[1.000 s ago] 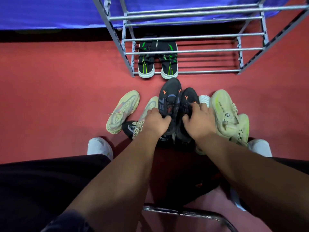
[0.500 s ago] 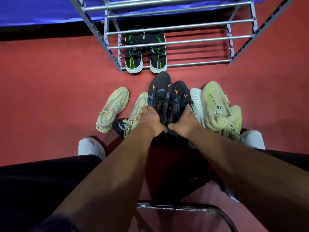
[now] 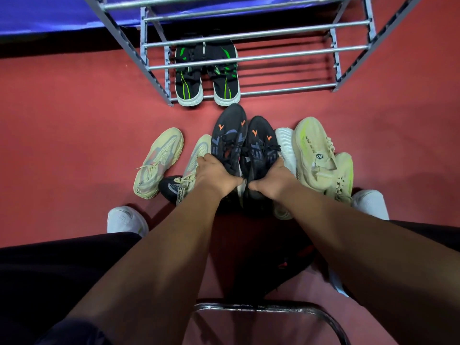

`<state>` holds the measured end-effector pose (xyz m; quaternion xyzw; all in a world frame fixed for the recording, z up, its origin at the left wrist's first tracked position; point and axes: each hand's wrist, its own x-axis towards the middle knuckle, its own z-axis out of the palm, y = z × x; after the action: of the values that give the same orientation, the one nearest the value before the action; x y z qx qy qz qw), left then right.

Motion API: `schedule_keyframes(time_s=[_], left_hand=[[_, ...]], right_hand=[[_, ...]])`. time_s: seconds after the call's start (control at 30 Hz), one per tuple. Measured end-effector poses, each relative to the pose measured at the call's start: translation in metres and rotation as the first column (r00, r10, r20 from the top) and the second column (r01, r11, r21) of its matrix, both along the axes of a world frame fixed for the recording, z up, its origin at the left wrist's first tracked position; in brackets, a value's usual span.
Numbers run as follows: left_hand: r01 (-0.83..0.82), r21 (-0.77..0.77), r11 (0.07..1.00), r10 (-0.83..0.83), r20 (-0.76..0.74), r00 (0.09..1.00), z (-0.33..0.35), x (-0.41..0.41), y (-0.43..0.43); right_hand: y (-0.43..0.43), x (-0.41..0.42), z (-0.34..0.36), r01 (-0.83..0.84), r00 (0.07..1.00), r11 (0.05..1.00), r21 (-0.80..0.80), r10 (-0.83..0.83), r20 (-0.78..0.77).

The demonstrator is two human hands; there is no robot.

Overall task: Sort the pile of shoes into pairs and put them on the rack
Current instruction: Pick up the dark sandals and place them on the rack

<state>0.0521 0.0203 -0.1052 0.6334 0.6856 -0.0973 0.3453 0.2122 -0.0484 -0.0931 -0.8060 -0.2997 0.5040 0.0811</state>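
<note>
Two black sneakers with orange marks lie side by side in the pile, toes toward the rack. My left hand (image 3: 216,176) grips the heel of the left black sneaker (image 3: 227,135). My right hand (image 3: 271,181) grips the heel of the right black sneaker (image 3: 261,143). The grey metal shoe rack (image 3: 249,58) stands ahead, with a black-and-green pair (image 3: 207,75) on its lowest shelf at the left. Cream sneakers lie to the left (image 3: 159,161) and right (image 3: 315,151) of the black pair.
A white sole (image 3: 286,145) shows between the black and cream shoes. A dark shoe (image 3: 171,188) lies under a beige one (image 3: 196,160). My white-shod feet (image 3: 125,220) flank the pile on the red floor. A chair's metal rim (image 3: 268,307) is below. Blue cloth (image 3: 49,18) hangs behind.
Both hands slid from the tops of the black sneakers back to their heels and closed on them. The view moved closer to the rack.
</note>
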Motion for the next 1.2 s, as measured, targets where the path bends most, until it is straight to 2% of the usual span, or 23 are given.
schedule_keyframes(time_s=[0.13,0.27,0.43,0.67,0.8,0.97,1.2], left_hand=[[-0.035,-0.185,0.982,0.036,0.006,0.999,0.017,0.001,0.02],[-0.032,-0.2,0.979,0.042,0.047,0.998,0.044,0.002,0.037],[-0.13,-0.104,0.986,0.143,0.129,0.981,0.076,0.01,0.046],[-0.2,-0.012,0.98,0.198,0.233,0.952,0.087,0.04,0.052],[-0.199,0.101,0.975,0.172,0.231,0.958,0.069,0.064,0.066],[-0.187,0.123,0.975,0.152,0.249,0.956,0.055,0.096,0.087],[-0.168,0.203,0.965,0.114,0.254,0.96,0.006,0.14,0.134]], right_hand=[[0.007,0.009,0.021,-0.021,0.997,1.0,-0.008,0.021,0.075],[0.014,0.036,0.049,-0.034,0.997,0.999,-0.015,0.035,0.071],[0.014,0.072,0.074,-0.015,0.998,1.0,0.019,0.014,0.054],[0.014,0.112,0.077,-0.04,0.982,0.994,0.099,0.021,0.186],[0.021,0.126,0.065,-0.021,0.975,0.987,0.162,-0.016,0.222],[0.049,0.144,0.042,-0.047,0.959,0.971,0.233,-0.021,0.281],[0.109,0.174,0.003,-0.031,0.959,0.935,0.354,-0.072,0.274]])
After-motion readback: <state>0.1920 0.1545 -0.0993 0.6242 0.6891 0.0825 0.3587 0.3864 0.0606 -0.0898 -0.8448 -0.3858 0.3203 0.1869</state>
